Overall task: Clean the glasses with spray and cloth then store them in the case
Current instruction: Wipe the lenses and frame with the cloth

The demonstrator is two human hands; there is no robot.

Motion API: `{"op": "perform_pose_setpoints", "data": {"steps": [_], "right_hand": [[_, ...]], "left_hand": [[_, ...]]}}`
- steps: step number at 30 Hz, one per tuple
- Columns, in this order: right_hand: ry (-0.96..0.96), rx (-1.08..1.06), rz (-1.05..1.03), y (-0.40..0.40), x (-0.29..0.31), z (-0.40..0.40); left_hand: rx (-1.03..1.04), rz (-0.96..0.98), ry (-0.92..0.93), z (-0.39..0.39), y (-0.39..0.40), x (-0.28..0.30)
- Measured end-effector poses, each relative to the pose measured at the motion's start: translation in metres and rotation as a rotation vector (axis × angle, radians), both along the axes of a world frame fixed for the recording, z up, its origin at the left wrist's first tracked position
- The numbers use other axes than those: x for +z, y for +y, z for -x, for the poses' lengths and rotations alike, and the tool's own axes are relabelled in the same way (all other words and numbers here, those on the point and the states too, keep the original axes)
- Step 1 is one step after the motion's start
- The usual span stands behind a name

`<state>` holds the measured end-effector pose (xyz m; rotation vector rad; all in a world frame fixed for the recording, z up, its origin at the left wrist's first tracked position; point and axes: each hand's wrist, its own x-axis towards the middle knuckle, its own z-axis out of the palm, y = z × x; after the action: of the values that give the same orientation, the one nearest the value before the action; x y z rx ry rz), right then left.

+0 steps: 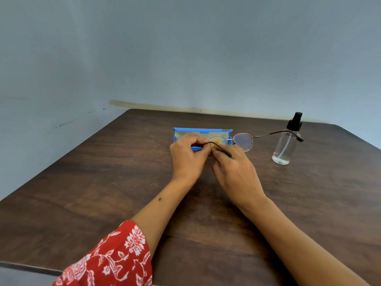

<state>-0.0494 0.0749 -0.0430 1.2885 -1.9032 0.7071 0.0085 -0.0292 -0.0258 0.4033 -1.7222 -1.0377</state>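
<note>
Both hands (212, 159) on thin-rimmed glasses (244, 141), temples unfolded.

case (183, 132) behind hands, spray bottle (285, 143) right, all on table (103, 182)

Dark wooden table (103, 182), grey wall (185, 48)

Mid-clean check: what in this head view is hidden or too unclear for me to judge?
- Cloth: only a yellow scrap shows; the left hand and right hand cover the rest.
- Glasses: whether the lenses are clean is too small to tell.
- Case: its near side and inside are mostly behind the hands.
- Spray bottle: nozzle direction unclear.
</note>
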Motion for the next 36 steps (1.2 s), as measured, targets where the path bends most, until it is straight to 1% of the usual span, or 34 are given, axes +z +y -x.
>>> {"op": "perform_pose_setpoints", "data": {"steps": [3,8,13,19,24,29,33,36], "right_hand": [[-0.041,-0.075,0.050,0.0016,0.0027,0.0029],[-0.006,0.008,0.013,-0.0002,-0.0016,0.0004],[-0.046,-0.065,0.058,0.0028,0.0015,0.0041],[-0.041,0.051,-0.017,0.0022,-0.0024,-0.0008],[-0.061,-0.047,0.061,0.0046,0.0000,0.0042],[-0.024,0.045,-0.051,0.0021,-0.0022,-0.0031],[-0.078,-0.033,0.043,0.0041,-0.0011,0.0012],[-0.062,-0.035,0.011,0.0049,-0.0040,0.0020]], "left_hand": [[0.005,-0.015,-0.004,0.0008,0.0020,0.0014],[-0.005,-0.001,0.004,0.0015,0.0035,0.0006],[0.012,-0.010,0.004,0.0014,0.0033,0.0014],[0.010,0.002,0.003,0.0000,0.0001,-0.0005],[0.031,-0.007,0.024,0.0011,0.0007,0.0007],[0.031,-0.002,0.011,0.0007,-0.0012,-0.0017],[0.039,-0.012,0.022,0.0008,0.0002,0.0000],[0.038,-0.010,0.022,0.0018,0.0010,-0.0015]]}}
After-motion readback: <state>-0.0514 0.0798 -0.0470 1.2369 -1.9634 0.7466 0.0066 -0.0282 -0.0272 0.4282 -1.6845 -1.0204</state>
